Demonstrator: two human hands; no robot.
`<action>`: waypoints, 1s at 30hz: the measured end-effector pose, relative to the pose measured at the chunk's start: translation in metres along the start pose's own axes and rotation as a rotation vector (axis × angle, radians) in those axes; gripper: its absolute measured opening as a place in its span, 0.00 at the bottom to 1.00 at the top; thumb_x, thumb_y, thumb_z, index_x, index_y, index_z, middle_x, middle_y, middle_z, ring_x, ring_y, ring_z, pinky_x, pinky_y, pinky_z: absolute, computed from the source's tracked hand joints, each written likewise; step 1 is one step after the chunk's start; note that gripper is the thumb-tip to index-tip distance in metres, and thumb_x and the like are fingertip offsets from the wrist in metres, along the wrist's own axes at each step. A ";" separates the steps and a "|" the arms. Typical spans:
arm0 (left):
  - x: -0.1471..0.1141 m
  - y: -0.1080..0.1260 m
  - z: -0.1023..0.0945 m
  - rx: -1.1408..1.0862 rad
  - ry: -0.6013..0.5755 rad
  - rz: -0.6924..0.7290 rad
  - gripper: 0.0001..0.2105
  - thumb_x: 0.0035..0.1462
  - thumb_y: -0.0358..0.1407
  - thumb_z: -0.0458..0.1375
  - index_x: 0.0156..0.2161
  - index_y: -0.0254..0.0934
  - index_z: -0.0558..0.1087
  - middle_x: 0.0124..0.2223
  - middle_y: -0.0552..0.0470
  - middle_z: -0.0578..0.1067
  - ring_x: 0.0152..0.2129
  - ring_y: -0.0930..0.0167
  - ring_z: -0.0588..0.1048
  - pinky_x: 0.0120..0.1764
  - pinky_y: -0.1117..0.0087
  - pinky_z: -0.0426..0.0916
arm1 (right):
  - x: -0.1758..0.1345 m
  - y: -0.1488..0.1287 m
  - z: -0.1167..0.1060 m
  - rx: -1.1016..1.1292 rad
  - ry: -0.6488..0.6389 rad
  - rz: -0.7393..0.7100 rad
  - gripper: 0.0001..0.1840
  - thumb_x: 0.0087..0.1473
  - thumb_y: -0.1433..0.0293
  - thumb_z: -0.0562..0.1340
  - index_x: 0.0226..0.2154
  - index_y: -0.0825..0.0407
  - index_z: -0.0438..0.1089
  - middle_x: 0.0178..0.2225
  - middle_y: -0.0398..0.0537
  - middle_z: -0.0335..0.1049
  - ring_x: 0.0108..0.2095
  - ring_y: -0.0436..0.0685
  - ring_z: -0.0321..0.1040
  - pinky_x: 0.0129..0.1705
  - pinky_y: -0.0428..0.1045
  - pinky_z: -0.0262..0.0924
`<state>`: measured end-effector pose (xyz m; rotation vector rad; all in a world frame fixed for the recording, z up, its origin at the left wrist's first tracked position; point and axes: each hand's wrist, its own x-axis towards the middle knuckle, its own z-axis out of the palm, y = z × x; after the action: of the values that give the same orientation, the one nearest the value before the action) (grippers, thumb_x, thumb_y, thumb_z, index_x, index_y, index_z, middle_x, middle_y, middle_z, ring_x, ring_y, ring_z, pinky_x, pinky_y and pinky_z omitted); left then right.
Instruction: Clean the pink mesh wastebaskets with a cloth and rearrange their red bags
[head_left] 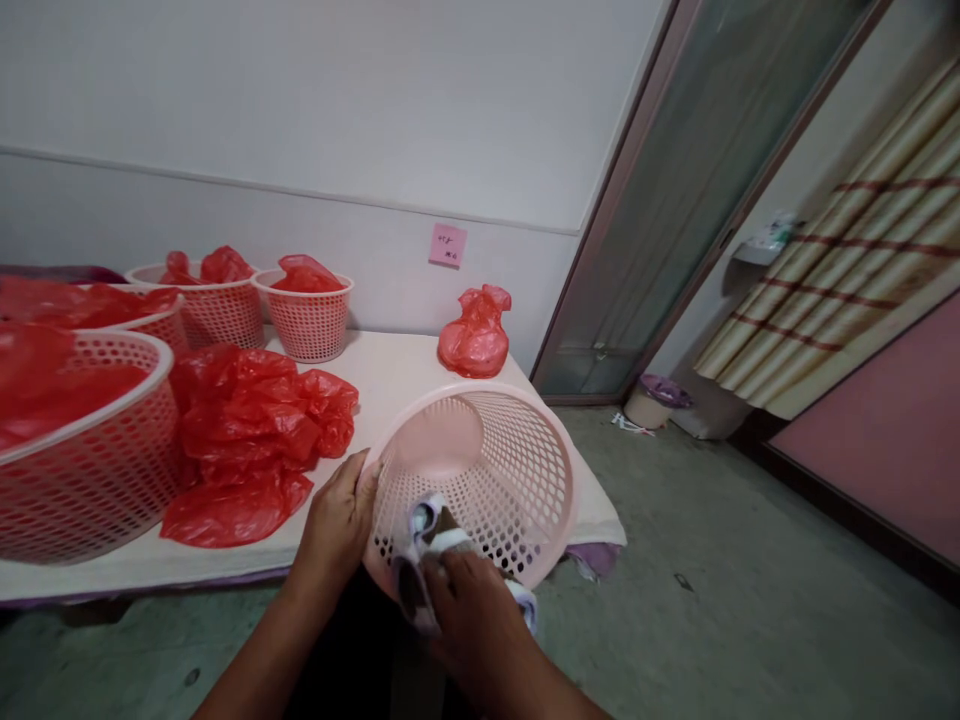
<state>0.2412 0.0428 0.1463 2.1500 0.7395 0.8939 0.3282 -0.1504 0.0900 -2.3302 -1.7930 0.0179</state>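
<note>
A pink plastic basket (pixel 442 440) with a perforated wall lies tilted, its mouth facing me, at the near edge of the white-covered table. My left hand (pixel 339 515) grips its rim on the left side, thumb inside the rim. In my right hand (pixel 476 610) is a bunched cloth (pixel 420 560) with white, brown and lilac patches, at the lower part of the basket's mouth. The right fingertips are partly hidden in the cloth. Left of the basket lies a crumpled red plastic bag (pixel 247 430).
Several more pink baskets (pixel 90 490) with red bags stand on the left of the table (pixel 390 350). A tied red bag (pixel 476 335) sits by the wall under a pink note (pixel 448 245). A small bin (pixel 651 405) is on the floor, near a striped curtain (pixel 840 260).
</note>
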 end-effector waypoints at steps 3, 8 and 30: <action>0.004 0.006 -0.001 -0.024 -0.021 0.003 0.20 0.63 0.49 0.45 0.46 0.37 0.72 0.43 0.47 0.77 0.41 0.65 0.74 0.45 0.65 0.67 | 0.005 0.000 0.028 -0.154 0.097 0.009 0.24 0.55 0.72 0.59 0.56 0.53 0.63 0.43 0.59 0.71 0.39 0.66 0.67 0.38 0.60 0.63; -0.016 0.006 0.007 -0.176 -0.017 -0.105 0.21 0.62 0.50 0.47 0.46 0.37 0.71 0.44 0.48 0.76 0.41 0.66 0.73 0.46 0.67 0.66 | 0.017 -0.010 0.025 -0.019 0.235 -0.060 0.22 0.54 0.74 0.59 0.52 0.57 0.65 0.40 0.58 0.70 0.38 0.64 0.63 0.38 0.58 0.62; -0.037 -0.011 0.020 0.050 0.114 0.247 0.16 0.66 0.37 0.46 0.52 0.33 0.70 0.48 0.44 0.77 0.47 0.70 0.75 0.49 0.73 0.67 | 0.100 0.083 0.019 -0.112 -0.034 0.320 0.21 0.57 0.76 0.51 0.52 0.57 0.66 0.50 0.68 0.67 0.47 0.65 0.66 0.46 0.58 0.58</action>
<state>0.2317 0.0158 0.1134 2.2831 0.5633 1.1444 0.4319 -0.0717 0.0691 -2.6876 -1.4506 0.0041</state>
